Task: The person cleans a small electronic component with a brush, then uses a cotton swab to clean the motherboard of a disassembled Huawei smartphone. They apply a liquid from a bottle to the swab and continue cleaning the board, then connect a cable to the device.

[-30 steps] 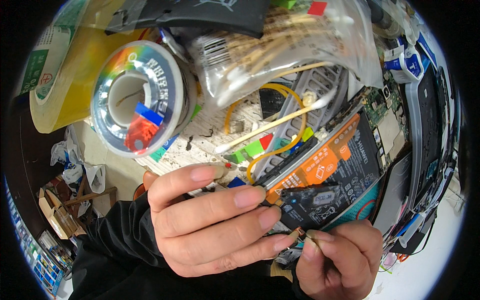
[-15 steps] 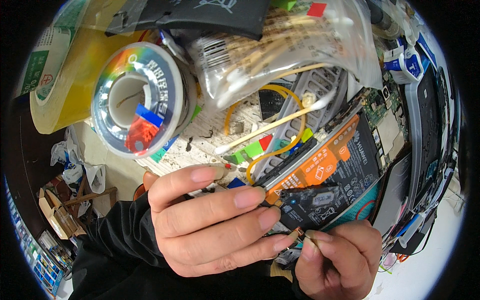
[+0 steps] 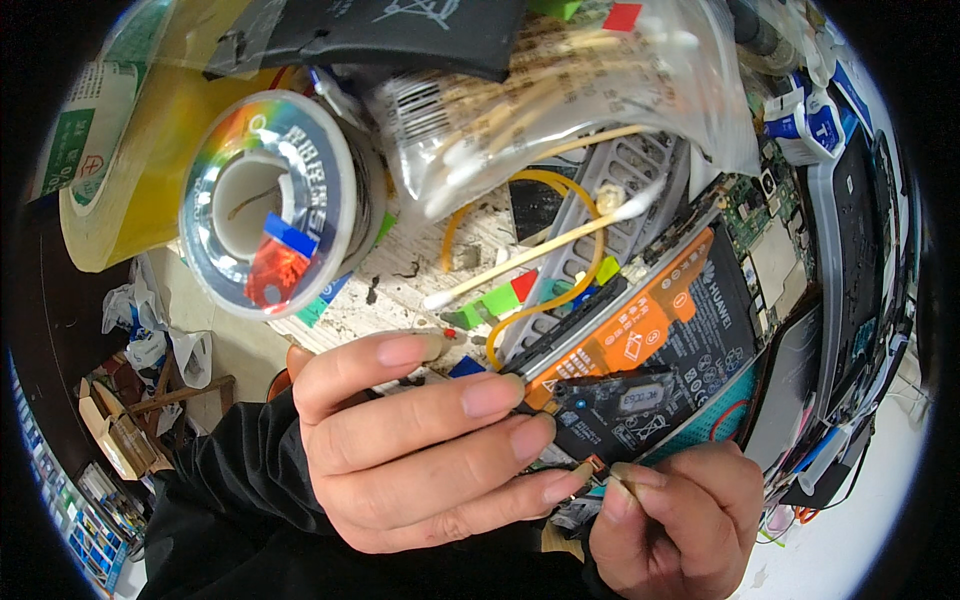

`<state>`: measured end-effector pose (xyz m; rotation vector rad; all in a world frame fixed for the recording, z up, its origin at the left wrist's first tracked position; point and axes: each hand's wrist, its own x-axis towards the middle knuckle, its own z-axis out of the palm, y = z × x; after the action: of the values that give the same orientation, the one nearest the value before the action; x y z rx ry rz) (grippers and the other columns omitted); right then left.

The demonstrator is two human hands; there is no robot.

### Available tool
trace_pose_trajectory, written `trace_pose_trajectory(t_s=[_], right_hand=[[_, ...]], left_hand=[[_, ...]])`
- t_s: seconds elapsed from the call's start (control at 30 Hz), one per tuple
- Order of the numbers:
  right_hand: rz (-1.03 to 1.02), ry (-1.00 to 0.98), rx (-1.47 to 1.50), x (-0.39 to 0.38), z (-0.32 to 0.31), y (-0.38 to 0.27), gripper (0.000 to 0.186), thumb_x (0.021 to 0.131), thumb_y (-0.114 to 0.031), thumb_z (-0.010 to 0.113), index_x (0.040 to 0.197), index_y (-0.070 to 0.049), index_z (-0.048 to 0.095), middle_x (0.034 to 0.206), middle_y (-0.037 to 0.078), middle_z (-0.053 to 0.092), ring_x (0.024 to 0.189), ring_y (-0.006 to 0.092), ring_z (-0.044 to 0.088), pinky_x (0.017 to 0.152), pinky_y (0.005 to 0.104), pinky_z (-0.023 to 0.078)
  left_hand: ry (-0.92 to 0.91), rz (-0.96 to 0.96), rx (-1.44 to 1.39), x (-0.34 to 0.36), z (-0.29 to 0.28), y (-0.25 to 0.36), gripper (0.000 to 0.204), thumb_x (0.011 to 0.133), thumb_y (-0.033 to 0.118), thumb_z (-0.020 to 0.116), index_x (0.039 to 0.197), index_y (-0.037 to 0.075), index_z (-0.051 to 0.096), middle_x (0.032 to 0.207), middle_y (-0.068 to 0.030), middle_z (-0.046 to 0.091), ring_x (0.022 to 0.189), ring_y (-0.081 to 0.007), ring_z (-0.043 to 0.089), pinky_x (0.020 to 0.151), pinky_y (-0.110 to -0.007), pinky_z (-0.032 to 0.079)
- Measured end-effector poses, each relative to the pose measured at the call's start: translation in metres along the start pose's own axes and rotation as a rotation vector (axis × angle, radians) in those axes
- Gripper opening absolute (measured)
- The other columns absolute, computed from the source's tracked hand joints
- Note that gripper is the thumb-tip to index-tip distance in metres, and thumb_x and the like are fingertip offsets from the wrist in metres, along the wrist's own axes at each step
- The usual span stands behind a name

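Observation:
An opened phone with a dark battery and an orange pull-tab label lies tilted in front of my hands. My left hand reaches over its near left end, nails up, fingers stretched out and slightly apart; its thumb is hidden. The little fingertip is beside a small copper-coloured flex piece at the phone's lower end. Just right of that piece, my right hand pinches thumb and forefinger together, the other fingers curled. Whatever the pinch holds is too small to make out. A black bracket-like plate covers part of the battery.
A solder wire spool, wide yellow tape and a bag of cotton swabs crowd the far side. One loose swab and a yellow rubber band lie beyond the phone. Other phone parts are stacked at right.
The view has shifted slightly. Both hands keep nearly the same pose, and the right pinch stays beside the flex piece.

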<state>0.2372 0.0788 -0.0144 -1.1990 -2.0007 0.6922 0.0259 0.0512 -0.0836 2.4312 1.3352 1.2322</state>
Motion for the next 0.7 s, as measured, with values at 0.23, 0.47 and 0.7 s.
trace_pose_trajectory(t_s=[0.23, 0.47, 0.7], right_hand=[[0.01, -0.006, -0.023, 0.0004, 0.0017, -0.0027, 0.031, 0.075, 0.004, 0.085, 0.102, -0.001, 0.071, 0.091, 0.01, 0.069, 0.073, 0.0181, 0.065, 0.064, 0.0234, 0.052], [0.005, -0.014, -0.014, 0.0011, 0.0004, -0.0019, 0.03, 0.075, 0.004, 0.085, 0.102, -0.001, 0.071, 0.09, 0.009, 0.07, 0.073, 0.0179, 0.065, 0.063, 0.0234, 0.052], [0.029, -0.008, -0.002, -0.0006, 0.0013, 0.0022, 0.029, 0.076, 0.003, 0.085, 0.102, -0.001, 0.072, 0.091, 0.009, 0.07, 0.072, 0.0175, 0.065, 0.062, 0.0232, 0.051]], left_hand=[[0.006, -0.001, 0.001, 0.0001, 0.0006, -0.0001, 0.023, 0.085, 0.045, 0.076, 0.108, 0.043, 0.075, 0.107, 0.0085, 0.06, 0.109, -0.0172, 0.059, 0.099, -0.045, 0.047], [0.018, -0.006, 0.001, 0.0001, 0.0013, 0.0007, 0.022, 0.086, 0.046, 0.075, 0.108, 0.043, 0.075, 0.107, 0.0086, 0.06, 0.109, -0.0171, 0.059, 0.099, -0.044, 0.047], [0.031, 0.007, 0.002, 0.0, 0.0033, -0.0011, 0.022, 0.086, 0.047, 0.074, 0.108, 0.043, 0.076, 0.107, 0.0086, 0.06, 0.108, -0.0171, 0.059, 0.099, -0.044, 0.047]])
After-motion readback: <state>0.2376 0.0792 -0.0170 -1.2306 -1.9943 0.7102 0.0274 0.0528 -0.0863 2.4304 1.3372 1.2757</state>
